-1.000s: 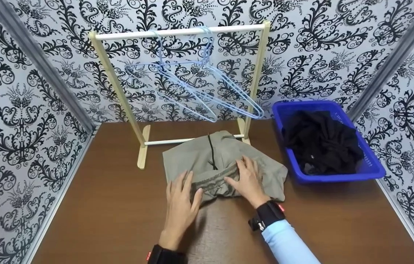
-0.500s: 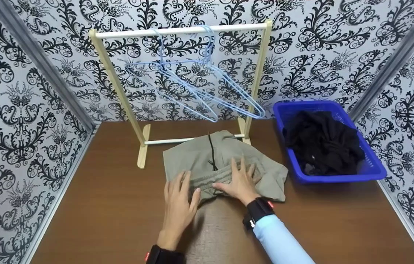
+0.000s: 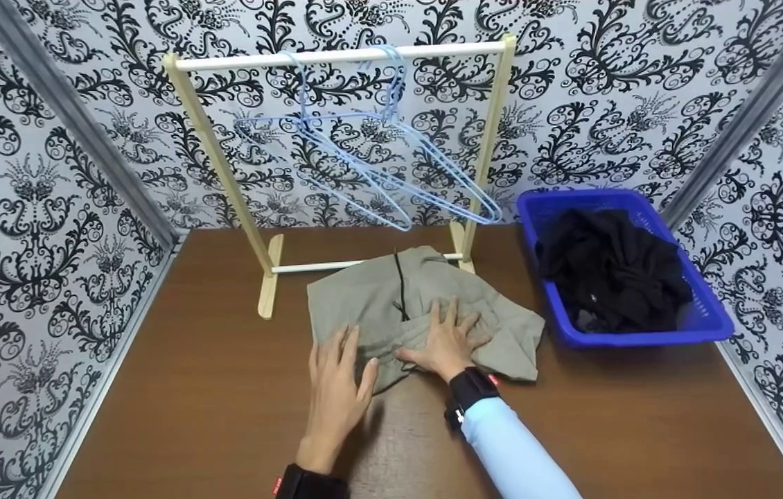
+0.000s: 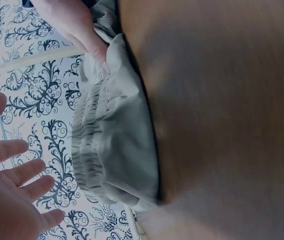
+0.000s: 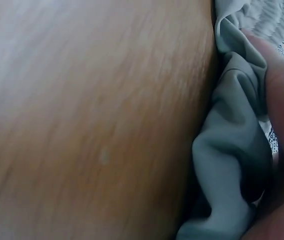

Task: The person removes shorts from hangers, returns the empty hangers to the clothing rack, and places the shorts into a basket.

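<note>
Grey-green shorts [image 3: 357, 294] lie spread on the brown table, with a black cord [image 3: 401, 284] running down their middle. Their gathered elastic waistband [image 4: 87, 150] faces the person. My right hand [image 3: 445, 345] presses on the waistband with its fingers spread, the thumb pointing left along the elastic. Fabric bunches beside that hand in the right wrist view, where loose folds [image 5: 227, 145] hang near the palm. My left hand [image 3: 337, 381] hovers at the left end of the waistband, fingers extended. The left wrist view shows that hand [image 4: 11, 185] apart from the cloth, holding nothing.
Behind the shorts stands a wooden rack [image 3: 215, 152] with several light-blue hangers [image 3: 364, 166] on its white bar. A blue basket [image 3: 707, 312] holding black clothing [image 3: 613, 270] is at the right. Patterned walls [image 3: 38, 229] enclose the table [image 3: 190, 388].
My right hand has slid left along the waistband and come down with fingers spread. The raised, gathered band now lies flatter. The left hand has barely moved.
</note>
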`<state>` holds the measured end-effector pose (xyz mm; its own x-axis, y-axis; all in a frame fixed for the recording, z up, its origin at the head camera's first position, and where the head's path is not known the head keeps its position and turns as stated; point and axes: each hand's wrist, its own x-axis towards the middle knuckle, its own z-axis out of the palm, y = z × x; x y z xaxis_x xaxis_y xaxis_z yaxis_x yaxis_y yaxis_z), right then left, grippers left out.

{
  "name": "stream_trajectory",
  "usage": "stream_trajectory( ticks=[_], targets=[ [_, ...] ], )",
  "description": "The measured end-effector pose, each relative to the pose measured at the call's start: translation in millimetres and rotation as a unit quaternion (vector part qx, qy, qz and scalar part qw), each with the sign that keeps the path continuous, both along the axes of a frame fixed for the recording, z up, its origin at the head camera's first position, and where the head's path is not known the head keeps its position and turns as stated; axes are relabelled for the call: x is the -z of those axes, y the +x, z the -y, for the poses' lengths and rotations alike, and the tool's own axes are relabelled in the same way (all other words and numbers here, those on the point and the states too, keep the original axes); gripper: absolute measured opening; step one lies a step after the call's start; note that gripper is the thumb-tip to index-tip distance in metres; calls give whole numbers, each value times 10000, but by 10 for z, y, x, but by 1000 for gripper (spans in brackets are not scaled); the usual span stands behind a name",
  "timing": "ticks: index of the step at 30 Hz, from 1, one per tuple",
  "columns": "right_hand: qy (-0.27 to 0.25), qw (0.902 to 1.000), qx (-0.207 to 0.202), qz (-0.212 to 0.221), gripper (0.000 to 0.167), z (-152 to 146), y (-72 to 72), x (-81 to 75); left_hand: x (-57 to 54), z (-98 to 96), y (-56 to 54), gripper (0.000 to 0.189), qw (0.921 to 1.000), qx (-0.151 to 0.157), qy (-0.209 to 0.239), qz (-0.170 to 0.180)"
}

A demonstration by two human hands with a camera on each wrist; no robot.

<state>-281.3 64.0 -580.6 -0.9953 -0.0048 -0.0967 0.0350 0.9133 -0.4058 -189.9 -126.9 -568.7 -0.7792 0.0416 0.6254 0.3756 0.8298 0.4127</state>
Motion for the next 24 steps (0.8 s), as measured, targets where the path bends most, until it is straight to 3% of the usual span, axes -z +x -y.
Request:
stream_trajectory(
  ticks=[5, 12, 19, 24],
  targets=[
    [96, 9998, 52, 173, 131, 21, -53, -63, 22, 2, -5, 55, 10000, -32, -37, 87],
    [-484, 9988, 109, 51, 120, -52, -112, -186, 24, -9, -5, 54, 9999, -50, -99, 112],
    [-210, 9988, -355, -268, 92, -218, -157, -239, 10, -19, 14, 56, 9997, -84, -211, 91],
    [236, 9970, -584, -450, 61, -280, -164, -244, -11, -28, 25, 55, 9997, -105, -191, 127]
  ],
)
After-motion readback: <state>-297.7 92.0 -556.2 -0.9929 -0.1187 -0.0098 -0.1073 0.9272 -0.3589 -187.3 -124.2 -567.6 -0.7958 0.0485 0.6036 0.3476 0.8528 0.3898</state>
